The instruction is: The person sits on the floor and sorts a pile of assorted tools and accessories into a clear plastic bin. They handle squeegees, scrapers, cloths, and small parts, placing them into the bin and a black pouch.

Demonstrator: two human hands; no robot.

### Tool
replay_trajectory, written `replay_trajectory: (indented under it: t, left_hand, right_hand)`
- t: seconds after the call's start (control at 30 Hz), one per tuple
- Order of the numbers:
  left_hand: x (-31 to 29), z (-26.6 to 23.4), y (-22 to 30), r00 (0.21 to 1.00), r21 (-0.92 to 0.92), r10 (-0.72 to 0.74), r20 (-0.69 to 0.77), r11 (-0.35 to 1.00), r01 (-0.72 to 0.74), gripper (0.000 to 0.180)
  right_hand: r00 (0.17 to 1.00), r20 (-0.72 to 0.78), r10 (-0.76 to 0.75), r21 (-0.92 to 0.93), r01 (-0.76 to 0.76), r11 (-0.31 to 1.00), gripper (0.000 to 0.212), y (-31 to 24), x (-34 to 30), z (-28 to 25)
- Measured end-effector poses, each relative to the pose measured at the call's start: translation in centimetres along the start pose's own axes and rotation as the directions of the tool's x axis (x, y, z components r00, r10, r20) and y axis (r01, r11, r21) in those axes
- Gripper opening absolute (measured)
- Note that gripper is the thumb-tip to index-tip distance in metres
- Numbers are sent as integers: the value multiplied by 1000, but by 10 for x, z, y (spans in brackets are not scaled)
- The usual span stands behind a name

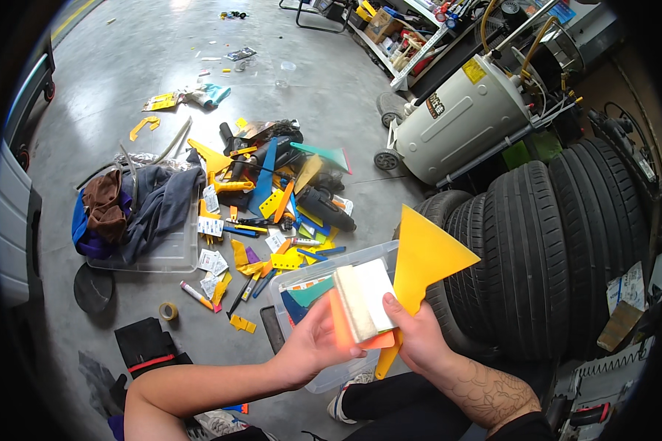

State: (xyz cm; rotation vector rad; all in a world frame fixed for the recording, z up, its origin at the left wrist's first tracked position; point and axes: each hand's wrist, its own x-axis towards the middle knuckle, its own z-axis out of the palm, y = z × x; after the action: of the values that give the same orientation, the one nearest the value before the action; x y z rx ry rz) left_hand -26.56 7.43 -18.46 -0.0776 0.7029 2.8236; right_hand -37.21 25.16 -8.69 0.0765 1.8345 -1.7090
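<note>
My left hand (310, 339) is closed around a small stack of flat squeegees. An orange squeegee (380, 341) lies at the bottom of it, with a white squeegee (376, 288) edged in cream felt on top. With my right hand (421, 334) I grip a yellow fan-shaped scraper (428, 253) by its handle, blade up, and my thumb presses on the white squeegee. Below both hands stands a clear plastic box (333, 378), partly hidden by them. Inside it a green scraper (309, 292) and other flat pieces show.
Ahead on the floor lies a heap of scrapers, knives and tools (272, 191). A clear tray (154, 262) with cloths (158, 209) is at left, near a tape roll (168, 311). Tyres (526, 242) and a grey tank on wheels (460, 121) stand at right.
</note>
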Motion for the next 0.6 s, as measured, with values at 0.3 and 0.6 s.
replay_trajectory:
  t: [0.3,0.6]
  left_hand:
    - [0,35,-1,973,-179,68,-222,978,-109,63]
    - [22,25,-17,891,437,353,-285,875,-207,51]
  right_hand:
    - [984,92,-153,-590,178,788,25,-4,-10,4]
    - [975,124,-184,-657,220,721,27,-1,-8,-10]
